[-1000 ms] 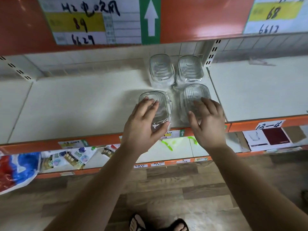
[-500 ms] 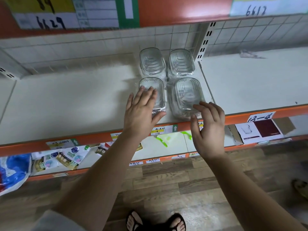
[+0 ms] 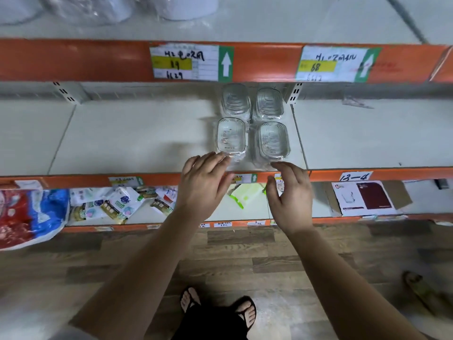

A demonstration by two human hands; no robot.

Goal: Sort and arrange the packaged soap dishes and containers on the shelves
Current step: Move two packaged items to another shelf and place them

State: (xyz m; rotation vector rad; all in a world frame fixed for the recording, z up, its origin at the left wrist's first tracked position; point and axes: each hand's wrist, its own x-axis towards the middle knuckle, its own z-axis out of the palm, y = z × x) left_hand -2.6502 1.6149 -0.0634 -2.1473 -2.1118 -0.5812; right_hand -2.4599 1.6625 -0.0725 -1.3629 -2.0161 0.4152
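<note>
Fingers [image 3: 215, 159] of the left hand [image 3: 204, 186] nearly straight and a little spread, palm down over the front edge of the middle shelf [image 3: 134, 136], tips at the near edge of the plastic wrap round the front-left soap dish [image 3: 231, 136]; contact unclear through the blur, nothing gripped. Right hand [image 3: 291, 196] beside it, loosely curled, thumb held apart, empty, fingertips just short of the wrap on the front-right soap dish [image 3: 274, 140].

Behind these two, back-left soap dish [image 3: 235, 100] and back-right soap dish [image 3: 269, 102], partly under the orange lip of the shelf above. All four clear, ribbed, separately wrapped, lying flat in a two-by-two block at the right end of the shelf bay, just beside the slotted upright [image 3: 293, 94].

Handwritten price label [image 3: 186, 62] with a green arrow on the orange lip above the block, second label [image 3: 328, 65] further right.

On the lower shelf [image 3: 252, 212]: printed packets [image 3: 117, 204], red and blue bag [image 3: 27, 214] at far left, green packet [image 3: 241, 195] between the hands, open cardboard box [image 3: 367, 197] at right. Wood-pattern floor [image 3: 245, 253] below, feet in black sandals [image 3: 245, 312].
</note>
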